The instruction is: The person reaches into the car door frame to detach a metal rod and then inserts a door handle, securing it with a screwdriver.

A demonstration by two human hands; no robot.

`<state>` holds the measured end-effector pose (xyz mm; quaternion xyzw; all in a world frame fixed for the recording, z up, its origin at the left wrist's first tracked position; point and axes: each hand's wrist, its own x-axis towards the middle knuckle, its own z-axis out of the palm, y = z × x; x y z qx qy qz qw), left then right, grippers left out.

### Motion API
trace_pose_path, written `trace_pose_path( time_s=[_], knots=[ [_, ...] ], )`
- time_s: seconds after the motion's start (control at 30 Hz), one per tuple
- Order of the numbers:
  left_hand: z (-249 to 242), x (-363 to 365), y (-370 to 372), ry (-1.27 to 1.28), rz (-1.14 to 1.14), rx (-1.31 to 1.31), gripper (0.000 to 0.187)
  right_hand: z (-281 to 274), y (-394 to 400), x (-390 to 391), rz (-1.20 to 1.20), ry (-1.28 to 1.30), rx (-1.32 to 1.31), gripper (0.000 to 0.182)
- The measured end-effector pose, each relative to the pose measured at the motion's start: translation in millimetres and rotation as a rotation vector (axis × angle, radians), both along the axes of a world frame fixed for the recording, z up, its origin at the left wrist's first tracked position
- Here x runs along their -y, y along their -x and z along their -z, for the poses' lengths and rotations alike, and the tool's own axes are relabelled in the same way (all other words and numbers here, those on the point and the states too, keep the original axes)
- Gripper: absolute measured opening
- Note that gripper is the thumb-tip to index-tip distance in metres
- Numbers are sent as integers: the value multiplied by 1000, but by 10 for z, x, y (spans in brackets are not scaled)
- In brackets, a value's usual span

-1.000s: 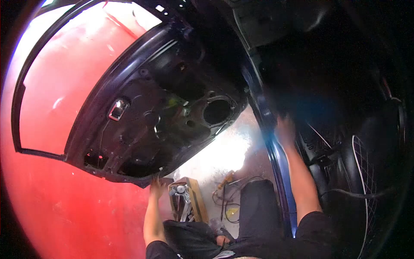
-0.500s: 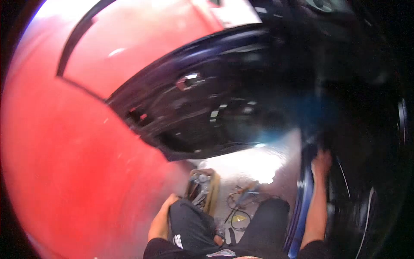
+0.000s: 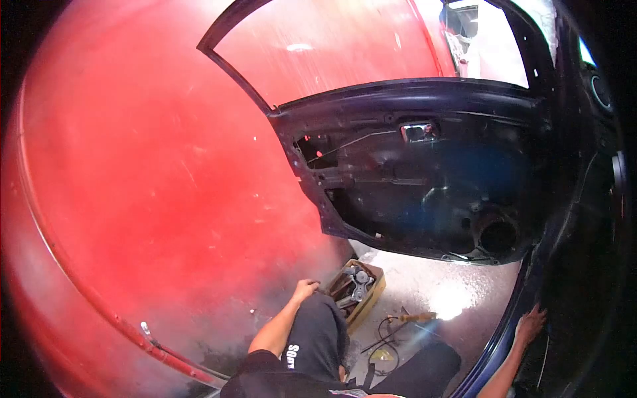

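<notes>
My left hand [image 3: 306, 289] rests on my bent left knee, with fingers loosely laid out and no object seen in it. My right hand [image 3: 531, 324] lies with spread fingers on the dark blue door sill [image 3: 507, 338] of the car and holds nothing. In front of me the stripped car door [image 3: 424, 179] stands open, its inner metal bare. It has an inner handle [image 3: 419, 132], a round speaker hole and an empty window frame.
A box [image 3: 375, 292] with metal parts sits on the floor by my left knee. Between my legs lies a yellow-handled lamp [image 3: 419, 317] with a dark cable [image 3: 385, 325], beside a bright glare. A large red car-like panel [image 3: 166, 199] fills the left side.
My view has turned right to left, so the door and box appear farther right and sharper. My left hand stays at my knee; my right hand remains by the sill, now lower in view.
</notes>
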<state>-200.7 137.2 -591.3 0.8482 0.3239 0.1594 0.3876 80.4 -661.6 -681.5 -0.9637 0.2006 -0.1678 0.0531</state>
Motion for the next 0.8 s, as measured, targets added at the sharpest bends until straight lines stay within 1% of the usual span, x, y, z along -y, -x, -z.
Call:
trace_pose_path(
  time_s=[0.03,0.1,0.13,0.17,0.2,0.23,0.3,0.33,0.37,0.4,0.43,0.5,0.53,0.6,0.7,0.8],
  knots=[
    [-54,29,5,-4,3,3,37,-64,45,-19,3,-4,3,58],
    [-116,79,20,278,96,48,39,-145,82,-26,-13,10,15,59],
    [-115,83,10,283,90,50,39,-67,32,10,-18,15,16,59],
    [-112,82,0,183,111,45,39,71,-49,62,-26,3,29,58],
    [-126,99,13,85,130,38,39,57,-74,62,-35,-8,41,57],
    [-148,105,33,93,119,40,39,44,-101,58,-46,0,42,57],
    [-214,139,67,131,223,39,42,-25,-32,37,-15,-38,19,55],
    [-342,244,101,194,238,-8,45,-189,56,-18,-22,-29,12,55],
    [-398,242,86,208,231,-18,45,-423,146,-92,-36,-55,-56,53],
    [-417,256,96,157,295,-39,47,-560,199,-100,-49,-77,-128,52],
    [-403,286,119,115,359,-64,48,-519,199,-57,-52,-53,-152,52],
    [-547,453,143,11,417,-110,52,-330,161,-32,-47,87,8,48],
    [-606,523,156,17,410,-128,52,-371,177,-42,-55,117,-16,48],
    [-715,655,169,32,391,-135,52,-523,195,-109,-57,-43,-92,49],
    [-677,697,197,19,385,-35,50,-581,238,-136,-60,31,-74,54],
    [-734,774,230,84,333,-18,50,-444,155,-85,-55,53,-61,50]
  ],
)
